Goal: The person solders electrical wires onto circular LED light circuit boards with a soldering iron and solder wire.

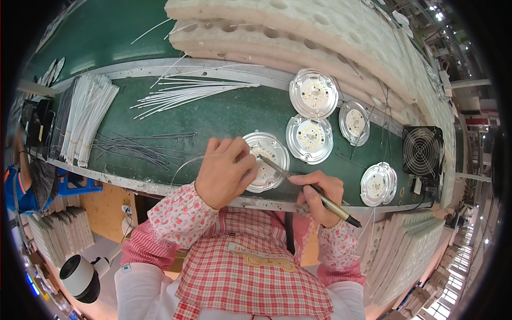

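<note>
My right hand [323, 196] grips a soldering iron [334, 208] with a dark, brassy handle, and its slim tip reaches left onto a round LED board [273, 154] with a clear rim. The board lies near the bench's front edge. Closed fingers of my left hand [226, 169] rest at the board's left side, close to the iron's tip. A thin pale wire [184, 164] curves out from that hand; its end at the fingertips is hidden. Two more round LED boards [309, 140] lie just behind and to the right.
White wires [186, 93] and dark wires [141, 149] lie spread on the green bench [224, 120]. Bundled white wires [88, 120] stand at the left. More LED boards [376, 184], a black fan [421, 152] and stacked foam slabs [298, 32] bound the right and back. A person [21, 178] is far left.
</note>
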Available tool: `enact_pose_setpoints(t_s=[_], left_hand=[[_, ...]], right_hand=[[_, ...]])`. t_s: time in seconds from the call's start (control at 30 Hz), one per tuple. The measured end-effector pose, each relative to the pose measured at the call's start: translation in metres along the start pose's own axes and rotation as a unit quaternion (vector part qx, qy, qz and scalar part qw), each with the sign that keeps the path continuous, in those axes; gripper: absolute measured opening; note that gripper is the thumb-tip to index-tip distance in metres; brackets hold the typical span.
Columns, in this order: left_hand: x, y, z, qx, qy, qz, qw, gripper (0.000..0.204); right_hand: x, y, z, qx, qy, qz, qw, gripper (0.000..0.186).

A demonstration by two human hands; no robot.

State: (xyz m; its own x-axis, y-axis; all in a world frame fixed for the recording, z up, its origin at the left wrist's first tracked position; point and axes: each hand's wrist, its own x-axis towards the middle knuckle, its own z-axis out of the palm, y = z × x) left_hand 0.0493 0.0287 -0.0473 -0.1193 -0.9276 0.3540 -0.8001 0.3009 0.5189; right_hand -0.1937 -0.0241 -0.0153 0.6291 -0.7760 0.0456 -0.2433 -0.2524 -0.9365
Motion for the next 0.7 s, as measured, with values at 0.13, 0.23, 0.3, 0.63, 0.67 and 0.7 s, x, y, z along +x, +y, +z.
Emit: enact_pose_setpoints(t_s=[0.13, 0.23, 0.3, 0.63, 0.67, 0.7], left_hand=[[-0.014, -0.008, -0.003, 0.050, 0.003, 0.049, 0.998, 0.039], [-0.017, -0.007, -0.007, 0.113, -0.025, 0.090, 0.989, 0.051], [-0.018, -0.006, -0.009, 0.139, -0.031, 0.106, 0.984, 0.052], [-0.003, -0.003, -0.023, 0.125, -0.096, 0.097, 0.983, 0.043], [0.007, -0.009, -0.026, 0.127, -0.093, 0.098, 0.983, 0.043], [0.022, -0.020, -0.028, 0.091, -0.058, 0.056, 0.993, 0.037]], right_hand=[[-0.007, 0.006, 0.007, 0.046, 0.033, 0.032, 0.998, 0.026], [-0.011, 0.003, 0.010, 0.062, 0.048, 0.063, 0.995, 0.027], [-0.015, 0.002, 0.012, 0.067, 0.051, 0.081, 0.993, 0.028], [0.022, 0.001, 0.058, -0.333, 0.064, -0.104, 0.935, 0.081], [0.018, 0.003, 0.061, -0.323, 0.070, -0.096, 0.939, 0.088], [0.011, 0.001, 0.060, -0.346, 0.088, -0.102, 0.928, 0.089]])
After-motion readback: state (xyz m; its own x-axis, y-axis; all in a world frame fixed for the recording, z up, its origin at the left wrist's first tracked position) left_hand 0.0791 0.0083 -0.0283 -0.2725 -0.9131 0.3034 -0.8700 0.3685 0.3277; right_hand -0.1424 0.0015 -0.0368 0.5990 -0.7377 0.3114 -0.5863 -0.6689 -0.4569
